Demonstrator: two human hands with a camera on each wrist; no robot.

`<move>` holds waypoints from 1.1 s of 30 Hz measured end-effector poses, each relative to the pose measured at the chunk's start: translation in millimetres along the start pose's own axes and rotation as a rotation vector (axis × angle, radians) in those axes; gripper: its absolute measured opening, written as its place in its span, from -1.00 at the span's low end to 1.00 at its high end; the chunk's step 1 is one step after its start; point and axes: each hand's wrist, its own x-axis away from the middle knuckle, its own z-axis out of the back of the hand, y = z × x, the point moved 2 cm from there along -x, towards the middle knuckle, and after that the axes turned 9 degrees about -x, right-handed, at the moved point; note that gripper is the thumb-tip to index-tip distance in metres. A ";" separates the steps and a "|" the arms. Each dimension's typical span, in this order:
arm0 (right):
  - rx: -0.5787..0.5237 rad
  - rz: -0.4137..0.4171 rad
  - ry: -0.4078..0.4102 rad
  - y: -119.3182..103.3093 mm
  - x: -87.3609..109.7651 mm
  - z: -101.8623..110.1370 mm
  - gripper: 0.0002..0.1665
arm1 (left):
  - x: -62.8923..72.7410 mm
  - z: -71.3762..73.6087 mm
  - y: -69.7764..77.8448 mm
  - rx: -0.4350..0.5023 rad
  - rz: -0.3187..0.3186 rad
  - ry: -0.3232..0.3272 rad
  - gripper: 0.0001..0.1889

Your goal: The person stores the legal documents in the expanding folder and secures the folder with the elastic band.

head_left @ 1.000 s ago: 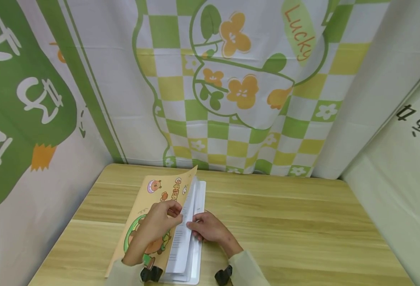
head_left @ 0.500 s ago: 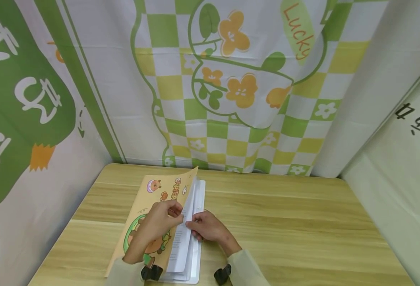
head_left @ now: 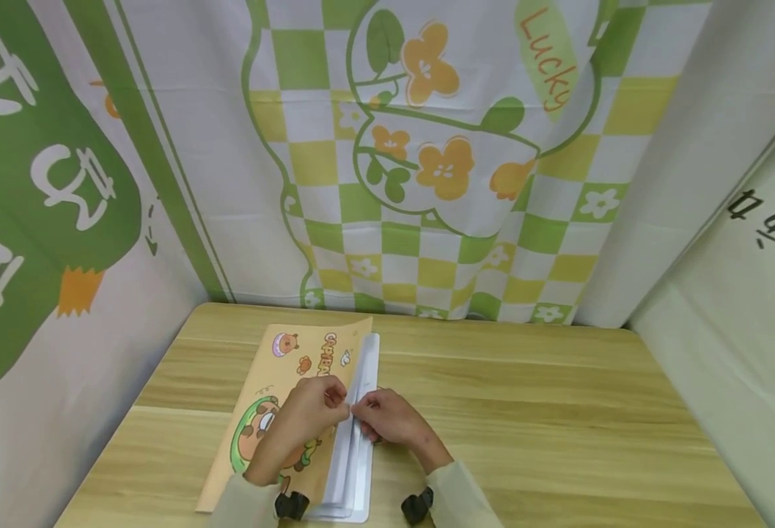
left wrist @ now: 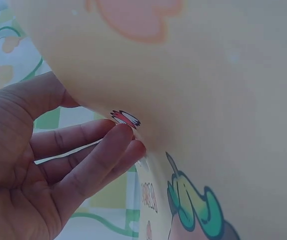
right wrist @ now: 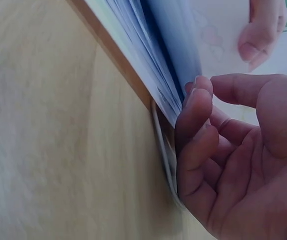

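A folder with a tan cover (head_left: 251, 400), printed with cartoon capybaras, lies on the left part of the table, its cover lifted along the right side. My left hand (head_left: 311, 407) pinches the cover's free edge between thumb and fingers; in the left wrist view the cover (left wrist: 233, 100) bows up beside that hand. At the folder's right side my right hand (head_left: 390, 416) pinches the edge of the white sheets (head_left: 342, 469), thumb against fingertips. Several sheets (right wrist: 148, 50) show edge-on in the right wrist view. Below them extends the pale back board (head_left: 364, 469).
The wooden table (head_left: 526, 411) extends to the right of the folder. Behind it hangs a green and yellow checked curtain (head_left: 436, 271), with printed cloths on the left (head_left: 37, 220) and right (head_left: 743, 308). Black wrist cameras (head_left: 417, 506) sit on both wrists.
My left hand has moved slightly right, bringing the cover's edge over the printed sheet. My right hand has shifted a little right, and the two hands' fingertips are now nearer each other.
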 end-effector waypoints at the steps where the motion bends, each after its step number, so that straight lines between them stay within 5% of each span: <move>1: 0.022 0.005 0.008 -0.5 0.7 1.0 -0.70 | -0.2 -0.8 0.0 -0.011 -0.003 0.005 -0.89; 15: 0.258 0.048 0.090 -3.7 21.6 28.9 -0.79 | -1.4 -15.8 10.7 -0.195 0.029 -0.012 -0.70; 24: 0.208 0.070 0.119 -0.8 40.4 43.6 -0.81 | -3.9 -27.7 15.8 -0.290 0.031 -0.013 -0.81; 33: 0.265 0.112 0.191 5.4 44.3 52.4 -0.57 | -3.8 -35.1 19.1 -0.401 0.017 -0.003 -0.77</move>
